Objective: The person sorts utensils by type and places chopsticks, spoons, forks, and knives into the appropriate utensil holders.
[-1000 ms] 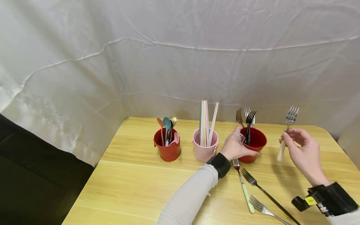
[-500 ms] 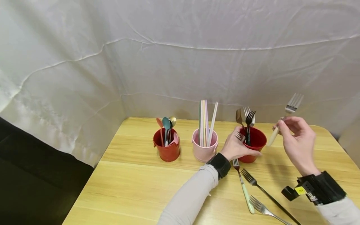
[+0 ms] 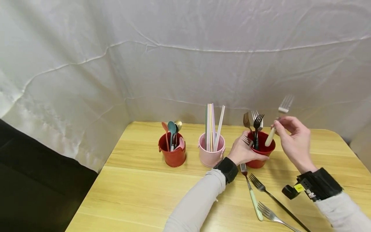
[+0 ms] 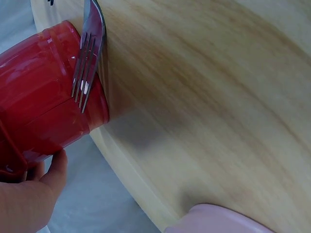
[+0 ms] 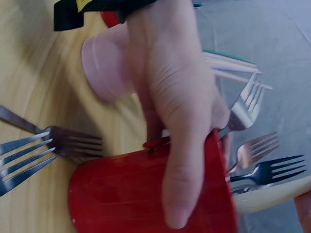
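Three small buckets stand in a row near the far edge of the wooden table (image 3: pixel 150 187). The red bucket on the left (image 3: pixel 172 154) contains several spoons. The pink bucket (image 3: pixel 211 154) in the middle contains long pastel chopsticks (image 3: pixel 213 126), which stand upright. The red bucket on the right (image 3: pixel 261 149) contains three forks: one bronze, one silver and one black.

The left hand (image 3: pixel 242 151) grips the side of this right bucket with curled fingers. The right hand (image 3: pixel 292 141) pinches a fork with a cream handle (image 3: pixel 273 127) between thumb and fingers. The fork is tilted, tines up, and its handle end is just above the rim of the right bucket.

The head view shows three more forks on the table in front of this bucket: one with a green handle (image 3: pixel 251 192), one black (image 3: pixel 275 201) and one silver (image 3: pixel 273 217). The left wrist view shows only the bucket wall, fork tines against it and the thumb beside it. In the right wrist view the left hand's fingers wrap the bucket, and the cream handle is visible at the lower right.

A wrinkled white cloth (image 3: pixel 185 58) hangs behind the table and to its left.
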A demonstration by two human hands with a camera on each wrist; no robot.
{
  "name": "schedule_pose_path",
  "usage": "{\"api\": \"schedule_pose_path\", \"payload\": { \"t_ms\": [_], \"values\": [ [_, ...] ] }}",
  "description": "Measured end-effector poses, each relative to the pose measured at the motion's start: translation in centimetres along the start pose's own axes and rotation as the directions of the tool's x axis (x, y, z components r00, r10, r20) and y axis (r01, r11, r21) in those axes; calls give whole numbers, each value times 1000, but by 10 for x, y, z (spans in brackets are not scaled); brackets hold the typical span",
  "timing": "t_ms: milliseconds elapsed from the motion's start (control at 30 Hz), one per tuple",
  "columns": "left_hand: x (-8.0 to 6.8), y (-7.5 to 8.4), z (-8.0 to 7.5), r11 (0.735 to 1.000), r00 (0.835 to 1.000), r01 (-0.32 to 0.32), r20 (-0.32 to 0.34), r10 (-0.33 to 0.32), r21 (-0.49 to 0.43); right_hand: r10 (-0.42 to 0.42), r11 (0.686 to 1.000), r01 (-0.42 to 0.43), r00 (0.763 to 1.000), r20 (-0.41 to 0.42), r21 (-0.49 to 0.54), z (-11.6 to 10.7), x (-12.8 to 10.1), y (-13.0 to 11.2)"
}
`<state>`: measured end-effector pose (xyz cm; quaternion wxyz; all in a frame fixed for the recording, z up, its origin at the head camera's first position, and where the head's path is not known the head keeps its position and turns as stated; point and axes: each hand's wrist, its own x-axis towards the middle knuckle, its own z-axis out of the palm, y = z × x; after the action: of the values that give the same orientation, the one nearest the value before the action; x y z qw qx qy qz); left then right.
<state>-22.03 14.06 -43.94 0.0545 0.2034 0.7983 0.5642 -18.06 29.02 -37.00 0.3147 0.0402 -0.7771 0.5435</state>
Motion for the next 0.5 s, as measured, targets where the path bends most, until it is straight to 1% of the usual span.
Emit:
{"api": "schedule_pose_path", "payload": {
  "t_ms": [67, 133, 200, 300, 433, 500],
  "values": [
    [0, 0, 0, 1000, 1000, -12, -1, 12, 26, 25, 998, -22, 998, 58, -51, -1, -1, 7],
    [0, -1, 1, 997, 1000, -26, -4, 27, 76, 39, 995, -28, 992, 116, -101, -4, -3, 14],
    [0, -1, 1, 994, 999, -36, -5, 37, 107, 48, 990, -26, 987, 152, -140, -7, -6, 21],
    [0, -1, 1, 998, 1000, -27, 4, 27, 63, 48, 987, -23, 987, 155, -159, -11, -12, 28],
    [1, -2, 1, 1000, 1000, -13, 25, 14, -15, 47, 986, -26, 991, 126, -167, -20, -20, 35],
    [1, -3, 1, 1000, 999, -20, 30, 20, -6, 47, 986, -26, 991, 125, -164, -25, -26, 38]
  ]
}}
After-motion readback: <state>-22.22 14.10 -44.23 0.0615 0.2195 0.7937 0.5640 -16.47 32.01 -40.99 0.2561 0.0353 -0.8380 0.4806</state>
